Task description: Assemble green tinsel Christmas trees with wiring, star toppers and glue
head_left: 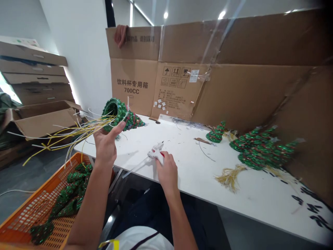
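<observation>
My left hand grips a small green decorative Christmas tree, tilted on its side with its hollow base facing left. Yellow and white wires trail out of that base toward the left. Lower and to the right, my right hand is wrapped around the handle of a white hot glue gun, whose dark nozzle points up and away from me. A long translucent glue stick sticks out of its back end. The glue gun is apart from the tree.
Several finished-looking trees stand at the right of the white table, near a bundle of yellow strands. Cardboard walls border its back. An orange crate with more green trees stands at lower left; an open carton is behind it.
</observation>
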Demonstrator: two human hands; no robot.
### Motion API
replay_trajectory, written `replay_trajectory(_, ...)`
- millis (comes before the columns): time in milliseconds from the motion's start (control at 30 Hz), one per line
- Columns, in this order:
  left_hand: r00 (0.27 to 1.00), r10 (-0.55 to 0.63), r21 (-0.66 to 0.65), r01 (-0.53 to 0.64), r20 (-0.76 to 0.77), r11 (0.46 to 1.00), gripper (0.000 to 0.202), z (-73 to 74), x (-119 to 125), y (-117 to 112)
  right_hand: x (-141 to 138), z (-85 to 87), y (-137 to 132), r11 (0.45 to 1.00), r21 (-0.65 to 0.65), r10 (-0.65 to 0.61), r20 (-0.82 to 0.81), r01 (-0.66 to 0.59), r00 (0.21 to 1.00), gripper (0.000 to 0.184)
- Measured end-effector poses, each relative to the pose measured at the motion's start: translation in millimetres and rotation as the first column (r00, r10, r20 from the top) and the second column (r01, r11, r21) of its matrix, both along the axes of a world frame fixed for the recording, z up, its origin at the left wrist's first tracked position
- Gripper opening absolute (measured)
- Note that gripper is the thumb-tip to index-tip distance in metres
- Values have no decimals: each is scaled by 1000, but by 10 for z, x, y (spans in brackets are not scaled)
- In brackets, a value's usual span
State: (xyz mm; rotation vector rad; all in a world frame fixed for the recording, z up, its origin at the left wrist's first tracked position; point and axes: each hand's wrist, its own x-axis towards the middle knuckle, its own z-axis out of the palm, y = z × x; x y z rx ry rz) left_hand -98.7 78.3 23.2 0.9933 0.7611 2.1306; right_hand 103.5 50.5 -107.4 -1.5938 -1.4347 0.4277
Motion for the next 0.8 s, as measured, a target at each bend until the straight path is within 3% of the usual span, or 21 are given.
replay_trajectory(233, 990, -135, -133, 138, 28, 981, 39, -88, -45, 77, -1, -152, 73, 998, -60, -23, 199, 36, 980, 30)
replay_trajectory(467, 966, -227, -184, 248, 126, 951, 42, -88, -64, 117, -26, -156, 53, 988, -128, -41, 350, 91, 936, 26)
replay_trajectory(800, 963, -231, -182, 254, 136, 950, 42, -111, -77, 140, 40, -127, 30, 986, -147, -24, 313, 73, 949, 32)
